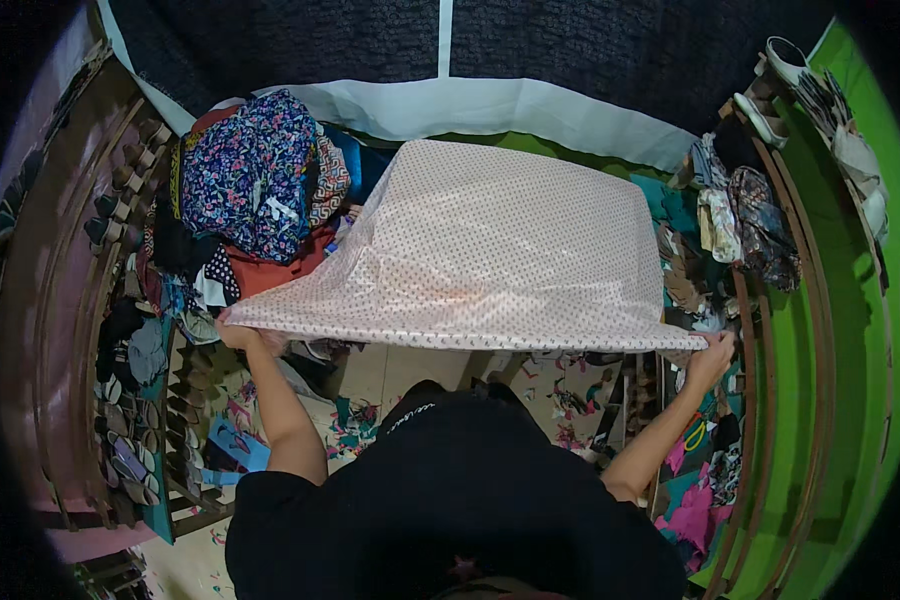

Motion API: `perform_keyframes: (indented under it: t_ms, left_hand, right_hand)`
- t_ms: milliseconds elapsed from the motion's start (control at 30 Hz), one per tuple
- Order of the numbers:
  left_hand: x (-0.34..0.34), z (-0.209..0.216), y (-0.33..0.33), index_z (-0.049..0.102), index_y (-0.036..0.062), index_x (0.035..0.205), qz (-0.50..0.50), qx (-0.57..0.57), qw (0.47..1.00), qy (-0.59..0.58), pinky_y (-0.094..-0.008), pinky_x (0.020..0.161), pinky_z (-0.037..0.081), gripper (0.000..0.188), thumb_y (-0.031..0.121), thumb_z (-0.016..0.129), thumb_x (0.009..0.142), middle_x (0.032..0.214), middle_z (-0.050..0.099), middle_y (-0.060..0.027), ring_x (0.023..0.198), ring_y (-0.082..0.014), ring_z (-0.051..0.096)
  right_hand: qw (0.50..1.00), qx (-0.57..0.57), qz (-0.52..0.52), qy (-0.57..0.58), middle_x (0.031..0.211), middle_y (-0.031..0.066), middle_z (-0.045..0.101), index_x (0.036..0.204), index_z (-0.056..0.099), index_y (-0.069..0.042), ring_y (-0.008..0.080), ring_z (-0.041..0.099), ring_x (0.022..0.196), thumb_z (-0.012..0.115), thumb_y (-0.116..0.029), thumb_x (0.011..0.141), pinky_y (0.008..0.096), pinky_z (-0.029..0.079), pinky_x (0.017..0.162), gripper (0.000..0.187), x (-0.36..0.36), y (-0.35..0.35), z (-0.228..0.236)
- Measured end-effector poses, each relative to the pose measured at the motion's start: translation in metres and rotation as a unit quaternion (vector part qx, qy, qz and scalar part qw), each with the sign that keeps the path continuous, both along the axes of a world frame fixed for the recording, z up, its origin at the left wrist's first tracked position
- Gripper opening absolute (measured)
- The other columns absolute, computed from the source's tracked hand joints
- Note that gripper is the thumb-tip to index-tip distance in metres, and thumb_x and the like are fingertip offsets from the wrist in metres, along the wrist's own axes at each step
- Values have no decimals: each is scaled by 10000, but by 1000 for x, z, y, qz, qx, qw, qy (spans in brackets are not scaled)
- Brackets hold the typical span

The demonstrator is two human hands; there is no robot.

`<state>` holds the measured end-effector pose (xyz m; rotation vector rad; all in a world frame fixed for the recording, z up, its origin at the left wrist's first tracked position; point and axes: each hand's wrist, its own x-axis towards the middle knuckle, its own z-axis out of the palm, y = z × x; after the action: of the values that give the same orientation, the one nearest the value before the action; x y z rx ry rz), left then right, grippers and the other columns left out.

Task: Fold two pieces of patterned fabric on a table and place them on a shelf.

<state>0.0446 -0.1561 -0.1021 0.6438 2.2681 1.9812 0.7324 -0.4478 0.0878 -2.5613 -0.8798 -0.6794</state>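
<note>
A heap of folded patterned clothes [260,190] sits at the far left, out of the way. The left hand [238,335] pinches one near corner of a pale dotted cloth [490,250], fingers closed on the hem. The cloth stretches flat and taut, held up in the air above the scrap-strewn floor [390,375], probably to keep it smooth. The right hand [712,352] pinches the opposite corner, arm extended wide.

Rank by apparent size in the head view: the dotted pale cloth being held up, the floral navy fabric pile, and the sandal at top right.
1. Dotted pale cloth, largest by far, though held nearest the camera.
2. Floral navy fabric pile.
3. Sandal, smallest; it lies near the bent rim, so its true size is unsure.
</note>
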Motion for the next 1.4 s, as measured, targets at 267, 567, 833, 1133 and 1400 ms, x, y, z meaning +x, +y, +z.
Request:
perform_keyframes:
  t_ms: [267,567,833,1133,1400]
  left_hand:
    - [18,116,48,532,45,912,-383,229,787,-427,-350,797,398,269,166,407,707,1005,513,-167,921,-276,499]
    - [282,237,6,616,60,591,-696,282,643,150,-322,862,365,113,129,604,680,1225,407,-135,1129,-217,383]
    - [350,166,-53,588,-43,879,-829,220,494,-142,-296,741,454,267,148,419,801,1131,460,-199,1005,-252,488]
    - [347,125,-57,519,-5,847,-587,135,686,-409,-222,599,430,136,55,591,748,791,568,-77,724,-145,545]
    - [320,117,-55,395,-55,1122,-627,-94,608,-477,-248,700,434,453,-50,546,696,925,531,-98,806,-157,524]
  right_hand:
    - [965,133,-220,50,918,62,530,787,653,-169,293,532,786,391,-101,752,393,427,638,273,-2,22,19]
    - [907,300,195,-222,703,50,457,752,665,-134,209,482,663,555,-34,598,335,398,606,213,-70,160,59]
    - [848,345,403,15,687,77,435,791,640,-61,189,454,584,512,123,604,281,376,461,292,-176,193,8]
    - [810,325,420,247,886,103,560,794,581,-2,219,545,747,382,164,555,273,438,610,353,-202,194,-32]
    - [760,261,496,329,867,113,578,940,435,-11,186,570,809,373,156,536,247,419,627,441,-195,197,-43]
